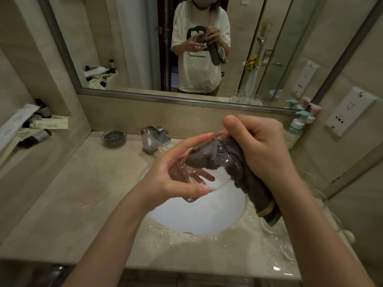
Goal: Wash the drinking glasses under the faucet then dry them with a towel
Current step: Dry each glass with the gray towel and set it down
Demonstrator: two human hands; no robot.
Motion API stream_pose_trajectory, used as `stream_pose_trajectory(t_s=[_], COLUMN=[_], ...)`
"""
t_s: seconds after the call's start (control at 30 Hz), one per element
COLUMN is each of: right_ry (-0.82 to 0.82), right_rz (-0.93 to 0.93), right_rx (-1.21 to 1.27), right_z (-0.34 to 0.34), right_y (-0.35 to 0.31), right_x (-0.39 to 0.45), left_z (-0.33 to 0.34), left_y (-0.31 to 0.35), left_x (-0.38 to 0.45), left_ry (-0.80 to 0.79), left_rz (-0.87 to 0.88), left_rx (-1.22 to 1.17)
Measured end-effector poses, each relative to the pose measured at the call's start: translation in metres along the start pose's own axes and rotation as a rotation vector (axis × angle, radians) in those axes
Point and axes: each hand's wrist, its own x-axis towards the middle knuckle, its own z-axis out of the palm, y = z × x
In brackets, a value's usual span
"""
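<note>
clear glass (191, 170) is held above the white sink (196, 216), cupped in the left hand (176, 172) with fingers curled round it. grey towel (223, 156) is stuffed into the glass mouth, gripped by the right hand (257, 143); its tail hangs down right. faucet (154, 139) is seen far behind the hands.

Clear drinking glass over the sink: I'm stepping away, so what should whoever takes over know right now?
Left hand holds the clear drinking glass tilted above the white sink basin.
Right hand pushes the dark grey towel into the glass; its tail hangs down.
Chrome faucet shows no running water.
Done: apparently this glass's washing.
Left: finish drying; other clear glasses stand at the right.
</note>
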Motion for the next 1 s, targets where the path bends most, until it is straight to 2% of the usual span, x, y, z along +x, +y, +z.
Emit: stream_pose_trajectory(t_s=[0.13, 0.23, 0.33, 0.5, 0.57, 0.83, 0.93, 1.0], right_ry=[0.014, -0.093, -0.307, -0.77, -0.867, -0.825, -0.832, -0.794], right_rz=[0.048, 0.077, 0.144, 0.179, 0.195, 0.263, 0.263, 0.327], right_rx=[0.028, 0.052, 0.099, 0.206, 0.255, 0.313, 0.346, 0.434], right_z=[0.006, 0.005, -0.008, -0.033, -0.037, -0.015, -0.007, 0.001], right_y=[0.001, 0.006, 0.011, 0.014, 0.017, 0.016, 0.016, 0.017], right_x=[-0.006, -0.012, -0.016, -0.011, -0.011, -0.026, -0.032, -0.041], left_z=[0.007, 0.01, 0.011, 0.01, 0.009, 0.0, -0.008, -0.015], left_y=[-0.007, -0.011, -0.014, -0.019, -0.02, -0.016, -0.016, -0.016], left_x=[-0.002, -0.006, -0.007, -0.004, -0.003, 0.001, 0.001, 0.0], left_ry=[0.042, 0.046, 0.051, 0.079, 0.074, -0.068, -0.123, -0.152], left_rz=[0.022, -0.011, -0.051, -0.052, -0.046, -0.126, -0.195, -0.262], left_rx=[-0.048, -0.078, -0.105, -0.088, -0.083, -0.099, -0.078, -0.017])
